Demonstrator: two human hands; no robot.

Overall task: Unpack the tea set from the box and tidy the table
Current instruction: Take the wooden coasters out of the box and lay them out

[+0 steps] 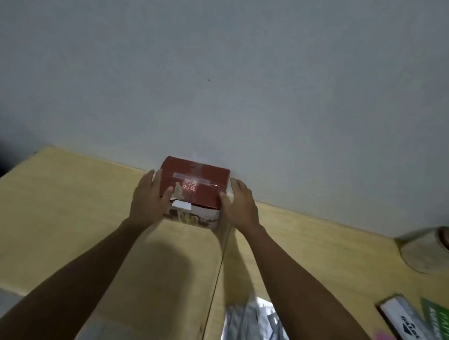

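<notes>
While both hands clasp it from either side, the red tea set box (194, 187) sits at the far edge of the wooden table (60, 213), against the wall (223, 65). Left hand (149, 199): palm flat on left face, thumb over lid. Right hand (238, 205): likewise on right face. Lid: taped shut. Risks: contents likely fragile; a side-only grip may slip if lifted; dragging toward the silver sachets (251, 324) or glass jar (432, 248) may knock them
</notes>
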